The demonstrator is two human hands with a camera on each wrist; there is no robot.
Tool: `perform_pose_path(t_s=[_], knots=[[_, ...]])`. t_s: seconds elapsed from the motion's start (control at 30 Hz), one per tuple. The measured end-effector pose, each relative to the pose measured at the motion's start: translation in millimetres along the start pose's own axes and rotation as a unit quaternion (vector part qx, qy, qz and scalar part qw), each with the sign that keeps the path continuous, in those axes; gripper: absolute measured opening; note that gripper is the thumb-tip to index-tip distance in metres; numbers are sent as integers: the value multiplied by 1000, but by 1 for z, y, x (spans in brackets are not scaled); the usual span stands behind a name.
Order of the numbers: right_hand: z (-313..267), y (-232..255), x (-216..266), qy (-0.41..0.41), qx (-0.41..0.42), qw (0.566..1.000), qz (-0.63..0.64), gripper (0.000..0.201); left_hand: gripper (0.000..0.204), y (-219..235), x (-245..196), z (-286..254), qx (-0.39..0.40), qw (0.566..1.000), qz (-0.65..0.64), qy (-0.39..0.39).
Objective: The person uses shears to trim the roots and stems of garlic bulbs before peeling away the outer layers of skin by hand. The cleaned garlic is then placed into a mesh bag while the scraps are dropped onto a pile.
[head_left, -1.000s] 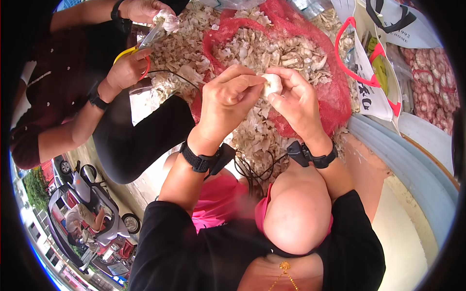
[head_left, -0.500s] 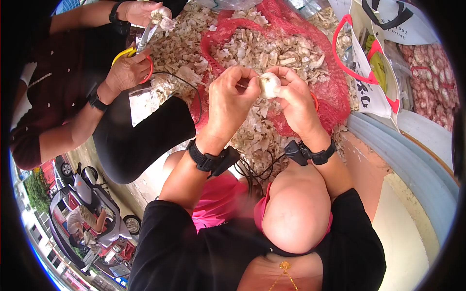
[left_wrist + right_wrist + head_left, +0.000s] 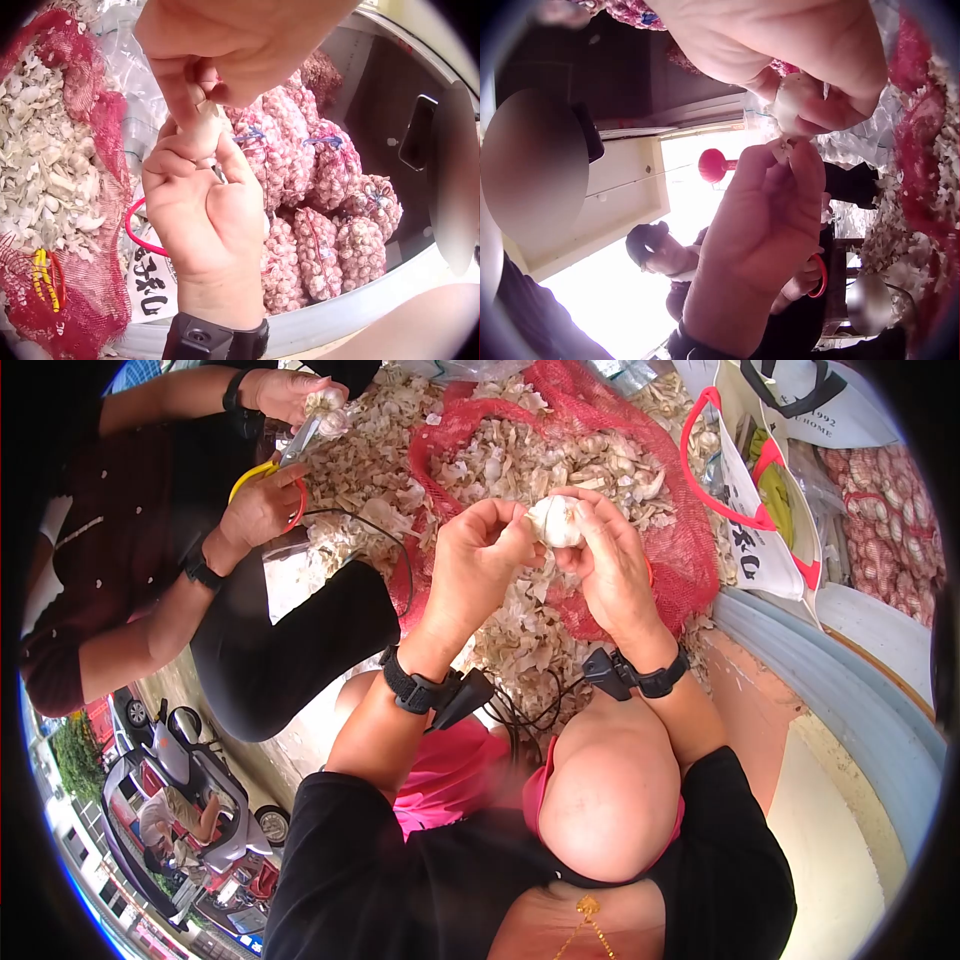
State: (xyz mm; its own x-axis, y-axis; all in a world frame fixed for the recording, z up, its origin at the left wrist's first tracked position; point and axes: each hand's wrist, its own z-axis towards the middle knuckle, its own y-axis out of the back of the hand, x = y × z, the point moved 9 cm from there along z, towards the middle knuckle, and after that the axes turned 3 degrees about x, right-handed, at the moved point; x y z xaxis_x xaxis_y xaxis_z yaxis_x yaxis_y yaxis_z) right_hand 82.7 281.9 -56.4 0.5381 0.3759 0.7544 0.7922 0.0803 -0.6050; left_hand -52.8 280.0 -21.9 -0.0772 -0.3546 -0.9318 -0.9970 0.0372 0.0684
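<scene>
A white garlic bulb [image 3: 556,522] sits between my two hands in the head view. My right hand [image 3: 612,565] grips it from the right, fingers behind and thumb along the near side. My left hand [image 3: 475,560] is at the bulb's left edge, thumb and forefinger pinched together. The right wrist view shows a thin piece of garlic skin [image 3: 783,150] between those left fingertips, right at the bulb [image 3: 789,105]. Below both hands, loose garlic skins [image 3: 520,620] lie in a heap on and around a red mesh bag [image 3: 685,550].
At left, another person's hands hold scissors [image 3: 300,442] with yellow and red handles and a garlic bulb [image 3: 328,408]. Yellow and red handles [image 3: 46,279] lie on the mesh. Right of the heap stand a white tote bag [image 3: 740,490] and net sacks of garlic [image 3: 885,510].
The bulb has been turned in my right hand and has shifted slightly left. My left thumb and forefinger have drawn back from its top to its left edge.
</scene>
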Motion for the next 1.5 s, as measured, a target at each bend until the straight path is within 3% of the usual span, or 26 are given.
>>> perform_pose_path(t_s=[0.07, 0.17, 0.37, 0.57, 0.7, 0.77, 0.8, 0.87, 0.9, 1.0, 1.13, 1.2, 1.23, 1.3, 1.5], knots=[[-1, 0, 3, 9, -1, 1000, -7, 34, 17, -4, 5, 0, 15, 994, -104, 33], [-1, -1, 3, 3, 14, 1000, 6, 35, 18, -6, 6, 0, 36, 990, -131, 44], [2, 4, 14, 72, 0, 993, 95, 35, 17, 7, 24, 0, 25, 988, -113, 103], [0, -1, 15, 74, 18, 996, 50, 36, 15, 15, 31, 8, -12, 997, -60, 45], [0, -3, 13, 75, 16, 996, 55, 37, 15, 25, 40, 12, -32, 997, -5, 74], [-2, -2, 22, 106, 6, 994, -18, 36, 22, 29, 43, 14, -26, 994, -89, 56], [-2, -2, 22, 108, 5, 994, -18, 36, 22, 23, 36, 13, -24, 994, -88, 55], [-3, -1, 19, 94, -16, 989, -112, 34, 37, 0, -4, 4, 18, 996, -69, -46], [-5, -2, 21, 98, -22, 987, -128, 32, 48, -7, -6, 2, 44, 997, -40, -42], [-8, -13, 28, 117, -6, 979, -166, 30, 32, -7, -12, -2, 5, 994, 49, -101], [-9, -14, 33, 131, -6, 966, -222, 27, 19, -4, -18, -1, -1, 986, 1, -165], [-10, -12, 31, 125, -23, 968, -216, 27, 13, -3, -28, -6, -22, 969, 95, -229], [-10, -9, 30, 118, -38, 970, -210, 27, 13, -4, -29, -6, -22, 969, 95, -228], [-9, -6, 26, 112, -36, 973, -200, 27, 9, -1, -18, -3, -42, 984, 96, -141], [-6, -1, 17, 77, -8, 991, -112, 31, 12, 17, -1, 9, -70, 994, 36, -82]])
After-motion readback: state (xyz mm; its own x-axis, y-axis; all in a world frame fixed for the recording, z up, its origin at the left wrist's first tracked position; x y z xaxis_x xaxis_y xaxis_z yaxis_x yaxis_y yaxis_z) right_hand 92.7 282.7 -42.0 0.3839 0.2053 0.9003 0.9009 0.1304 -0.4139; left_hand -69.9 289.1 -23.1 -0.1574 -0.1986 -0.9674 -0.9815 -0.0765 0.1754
